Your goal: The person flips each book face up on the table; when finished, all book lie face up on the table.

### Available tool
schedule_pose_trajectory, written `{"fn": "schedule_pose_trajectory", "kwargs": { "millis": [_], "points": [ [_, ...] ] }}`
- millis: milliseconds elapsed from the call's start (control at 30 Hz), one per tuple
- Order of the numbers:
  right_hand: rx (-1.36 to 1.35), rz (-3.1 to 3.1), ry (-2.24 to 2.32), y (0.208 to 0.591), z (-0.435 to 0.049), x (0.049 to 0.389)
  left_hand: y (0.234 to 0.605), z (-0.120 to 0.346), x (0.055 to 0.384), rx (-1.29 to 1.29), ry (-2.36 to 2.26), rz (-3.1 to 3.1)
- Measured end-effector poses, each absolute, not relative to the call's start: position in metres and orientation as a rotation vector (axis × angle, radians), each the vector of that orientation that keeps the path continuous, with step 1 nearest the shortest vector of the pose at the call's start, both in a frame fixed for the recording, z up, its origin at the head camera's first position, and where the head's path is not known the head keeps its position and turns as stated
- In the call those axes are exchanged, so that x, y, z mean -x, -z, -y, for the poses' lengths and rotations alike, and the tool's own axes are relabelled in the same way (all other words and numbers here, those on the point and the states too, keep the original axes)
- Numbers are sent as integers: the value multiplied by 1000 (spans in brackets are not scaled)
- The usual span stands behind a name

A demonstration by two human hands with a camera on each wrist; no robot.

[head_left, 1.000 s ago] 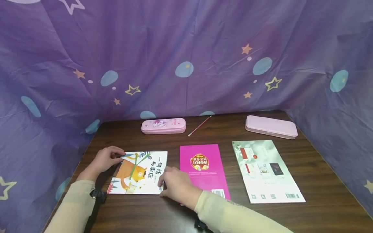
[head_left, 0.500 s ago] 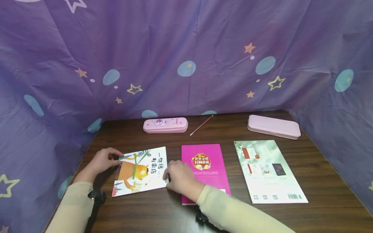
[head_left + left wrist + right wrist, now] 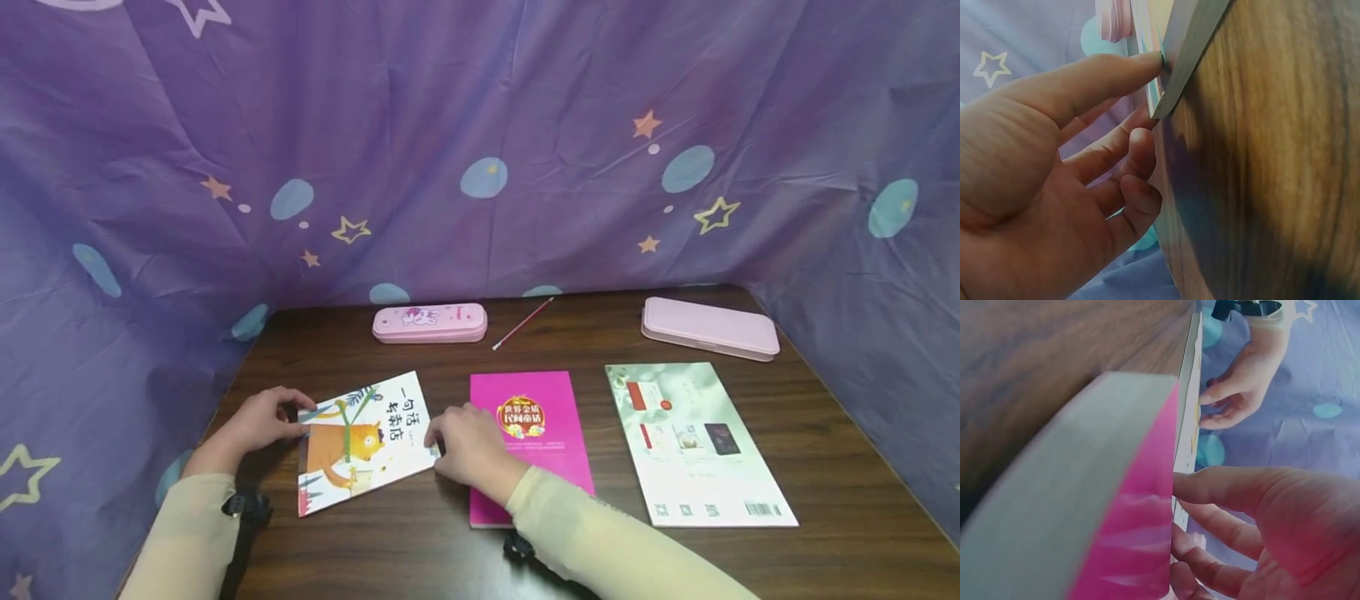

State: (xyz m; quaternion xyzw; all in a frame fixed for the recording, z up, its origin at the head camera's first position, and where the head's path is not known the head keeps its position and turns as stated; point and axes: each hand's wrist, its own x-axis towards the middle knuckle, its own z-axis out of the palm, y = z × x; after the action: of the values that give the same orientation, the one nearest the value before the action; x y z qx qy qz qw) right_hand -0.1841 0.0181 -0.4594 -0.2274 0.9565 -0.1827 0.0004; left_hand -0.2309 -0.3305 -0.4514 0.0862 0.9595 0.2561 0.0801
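And it's the white book [image 3: 367, 452] taking centre stage, lying between two hands on the left part of the table [image 3: 360, 562], cover facing up, sitting askew with its right end angled farther from the person. The left hand [image 3: 258, 423] is pinching the upper left corner, thumb and forefinger clamping there, the other fingers curling loosely below. Over on the opposite side, the right hand [image 3: 472, 446] is gripping the right edge, thumb and forefinger closing on it near the lower corner. That hand is reaching across the pink book [image 3: 551, 442] and hiding part of its left side; whether it's touching that one, I can't tell.

Farther right, the green book [image 3: 701, 442] is lying well apart from both hands. Along the back, the rabbit case [image 3: 430, 323] is sitting at left, the pencil [image 3: 523, 323] is slanting just beside it, and the plain case [image 3: 710, 327] is resting at far right. Behind everything, a purple curtain [image 3: 420, 100] is hanging, showing off stars and blue ovals. Pale sleeves [image 3: 615, 533] are covering both forearms.
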Motion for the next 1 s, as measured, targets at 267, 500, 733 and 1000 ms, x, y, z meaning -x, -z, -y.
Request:
{"fn": "schedule_pose_trajectory", "kwargs": {
  "millis": [267, 500, 733, 1000],
  "points": [
    [661, -3012, 581, 463, -17, 194, 451, 335, 223, -321, -786, -2855],
    [637, -3036, 580, 461, -15, 201, 452, 340, 215, -384, -779, -2866],
    [658, -3012, 654, 461, -17, 210, 447, 340, 205, -395, -749, -2832],
    [681, -2984, 667, 459, -19, 223, 443, 338, 196, -388, -757, -2742]
  ]
}}
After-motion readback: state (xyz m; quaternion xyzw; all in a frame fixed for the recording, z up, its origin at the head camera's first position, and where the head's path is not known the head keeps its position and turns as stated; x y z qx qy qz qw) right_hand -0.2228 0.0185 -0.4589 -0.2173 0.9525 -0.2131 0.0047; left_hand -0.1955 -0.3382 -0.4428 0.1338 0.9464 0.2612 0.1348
